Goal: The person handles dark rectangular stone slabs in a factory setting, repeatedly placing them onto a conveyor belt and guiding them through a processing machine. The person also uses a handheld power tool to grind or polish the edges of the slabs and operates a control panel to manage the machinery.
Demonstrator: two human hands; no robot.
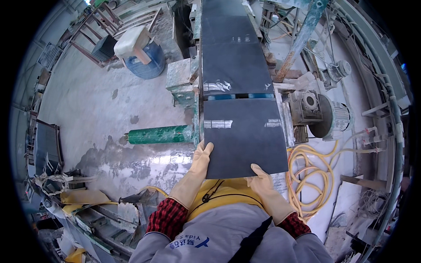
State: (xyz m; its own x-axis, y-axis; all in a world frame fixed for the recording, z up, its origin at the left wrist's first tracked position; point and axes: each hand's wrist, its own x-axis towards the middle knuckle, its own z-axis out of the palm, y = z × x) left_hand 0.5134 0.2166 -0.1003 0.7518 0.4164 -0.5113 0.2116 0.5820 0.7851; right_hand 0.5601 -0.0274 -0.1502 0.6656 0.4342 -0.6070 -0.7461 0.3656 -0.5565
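A dark grey stone slab (245, 144) lies in front of me at the near end of a conveyor, with bright reflections across its wet-looking face. My left hand (201, 157), in a pale rubber glove, grips its left edge near the front corner, thumb on top and the other fingers mostly hidden. At the front edge, right of the middle, my right hand (261, 176) is closed on the slab, its thumb over the top and its fingers out of sight underneath. Beyond a narrow gap, a second dark slab (237, 65) rests on the conveyor.
Left of the conveyor a green roller (160, 134) sticks out over the wet floor. A motor with a gearbox (315, 109) stands at the right. Below it lies a coiled yellow hose (309, 179). A blue drum (147, 61) with a white container on it stands far left.
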